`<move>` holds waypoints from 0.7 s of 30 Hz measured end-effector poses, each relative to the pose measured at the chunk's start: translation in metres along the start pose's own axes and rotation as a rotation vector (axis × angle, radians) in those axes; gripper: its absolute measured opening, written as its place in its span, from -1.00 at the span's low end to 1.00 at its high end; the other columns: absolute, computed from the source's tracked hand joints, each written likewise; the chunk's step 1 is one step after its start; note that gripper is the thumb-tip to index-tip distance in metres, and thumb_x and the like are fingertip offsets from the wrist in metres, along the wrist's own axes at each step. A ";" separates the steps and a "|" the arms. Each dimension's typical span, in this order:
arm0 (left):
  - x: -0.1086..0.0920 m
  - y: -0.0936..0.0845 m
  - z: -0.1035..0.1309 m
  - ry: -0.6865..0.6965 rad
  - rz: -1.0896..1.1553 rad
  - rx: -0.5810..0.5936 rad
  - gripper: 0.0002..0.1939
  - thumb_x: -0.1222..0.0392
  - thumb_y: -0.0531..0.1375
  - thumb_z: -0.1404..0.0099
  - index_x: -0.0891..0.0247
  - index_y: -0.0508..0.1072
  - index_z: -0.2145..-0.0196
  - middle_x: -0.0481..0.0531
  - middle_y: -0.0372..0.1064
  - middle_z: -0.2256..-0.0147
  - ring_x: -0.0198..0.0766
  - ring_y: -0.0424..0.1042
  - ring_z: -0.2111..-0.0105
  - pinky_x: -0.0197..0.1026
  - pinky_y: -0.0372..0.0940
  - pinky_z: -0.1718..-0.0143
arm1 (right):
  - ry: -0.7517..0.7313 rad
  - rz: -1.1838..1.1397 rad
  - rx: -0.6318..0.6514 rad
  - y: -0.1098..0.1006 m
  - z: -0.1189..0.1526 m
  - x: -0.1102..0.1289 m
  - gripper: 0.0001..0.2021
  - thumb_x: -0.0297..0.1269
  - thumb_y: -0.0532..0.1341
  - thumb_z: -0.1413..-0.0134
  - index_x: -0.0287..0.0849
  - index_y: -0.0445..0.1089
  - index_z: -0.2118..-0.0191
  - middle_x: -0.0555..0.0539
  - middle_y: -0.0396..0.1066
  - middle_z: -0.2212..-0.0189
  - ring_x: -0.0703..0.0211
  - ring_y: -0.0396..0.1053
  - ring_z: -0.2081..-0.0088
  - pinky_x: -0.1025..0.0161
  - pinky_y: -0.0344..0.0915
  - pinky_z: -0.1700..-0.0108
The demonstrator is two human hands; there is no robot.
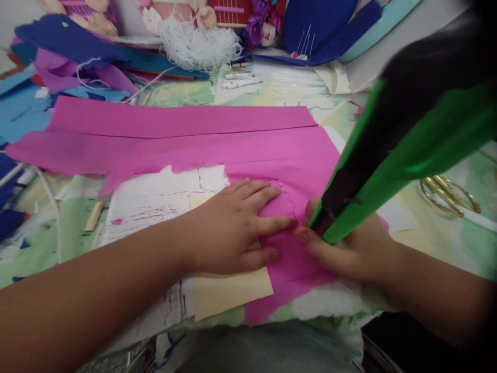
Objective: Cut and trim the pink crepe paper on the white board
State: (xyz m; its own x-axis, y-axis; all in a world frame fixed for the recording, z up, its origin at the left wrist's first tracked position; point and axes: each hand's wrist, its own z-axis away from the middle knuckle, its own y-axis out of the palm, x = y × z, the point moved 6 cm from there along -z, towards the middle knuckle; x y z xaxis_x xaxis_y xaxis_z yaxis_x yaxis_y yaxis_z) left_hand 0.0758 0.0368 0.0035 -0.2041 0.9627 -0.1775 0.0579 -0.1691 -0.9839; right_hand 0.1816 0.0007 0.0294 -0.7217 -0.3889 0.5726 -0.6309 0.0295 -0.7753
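A bright pink paper-like sheet (186, 147) lies across the table, its narrower part reaching toward me. My left hand (240, 225) presses on it palm down, fingers spread, with a thin curved line in the pink by the fingertips. Close to those fingertips my right hand (349, 248) is closed around a long green-and-black tool (373, 171). The tool slants up to the right, blurred and near the camera, and its tip is hidden at the fingers. Under my left hand lie a beige card (233, 292) and a white board (151, 202) scored with dark lines.
Gold-coloured scissors (446, 194) lie at the right. Blue and purple scraps (73, 67) pile up at the back left, beside a tangle of white string (200, 44). Several white pens (240, 83) and blue sheets (318, 26) are behind the pink sheet. A white cord (52, 207) runs along the left.
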 end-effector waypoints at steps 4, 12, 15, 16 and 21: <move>0.000 0.000 0.001 -0.001 -0.004 -0.006 -0.56 -0.05 0.02 -0.23 0.10 0.23 -0.04 0.17 0.02 -0.10 0.13 -0.01 -0.09 0.21 -0.10 -0.03 | -0.008 -0.039 0.025 0.001 -0.001 0.000 -0.81 -0.28 0.14 0.06 -0.15 0.16 0.59 0.14 0.08 0.75 0.42 0.04 0.68 0.36 -0.01 0.59; 0.000 0.002 0.001 0.019 -0.050 -0.051 -0.50 -0.07 0.00 -0.23 0.10 0.16 -0.10 0.20 -0.02 -0.13 0.17 -0.07 -0.11 0.21 -0.11 -0.04 | 0.371 -0.269 -0.188 -0.011 0.008 -0.030 -0.71 -0.09 0.11 0.00 -0.15 0.20 0.60 0.10 0.18 0.72 0.36 0.18 0.64 0.35 0.12 0.57; -0.003 -0.001 0.002 0.049 -0.056 -0.080 -0.51 -0.03 0.03 -0.22 0.10 0.18 -0.09 0.21 -0.03 -0.13 0.18 -0.06 -0.10 0.24 -0.10 -0.02 | 0.421 -0.294 -0.251 -0.021 0.016 -0.025 -0.78 -0.14 0.14 0.02 -0.14 0.24 0.55 0.09 0.25 0.68 0.31 0.27 0.58 0.32 0.19 0.50; -0.007 -0.004 0.002 0.087 -0.056 -0.098 -0.53 -0.02 0.04 -0.21 0.09 0.20 -0.07 0.20 -0.04 -0.13 0.19 -0.06 -0.10 0.25 -0.10 -0.01 | 0.424 -0.292 -0.250 -0.022 0.019 -0.021 -0.81 -0.17 0.15 0.02 -0.13 0.25 0.53 0.07 0.28 0.65 0.29 0.29 0.56 0.31 0.20 0.49; -0.033 -0.009 0.008 0.353 -0.044 -0.090 -0.63 -0.02 0.02 -0.22 0.10 0.32 0.04 0.19 0.10 -0.05 0.10 0.07 -0.04 0.20 -0.07 -0.01 | 0.449 -0.307 -0.269 -0.018 0.034 -0.016 -0.88 -0.25 0.19 0.10 -0.11 0.24 0.53 0.05 0.31 0.60 0.27 0.30 0.51 0.32 0.20 0.48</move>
State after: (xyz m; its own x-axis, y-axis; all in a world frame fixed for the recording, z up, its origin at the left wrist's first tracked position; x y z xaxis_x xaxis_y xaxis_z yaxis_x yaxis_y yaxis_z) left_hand 0.0745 0.0047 0.0183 0.1410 0.9848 -0.1017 0.1455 -0.1222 -0.9818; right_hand 0.2143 -0.0249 0.0254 -0.5076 0.0078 0.8616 -0.8371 0.2323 -0.4953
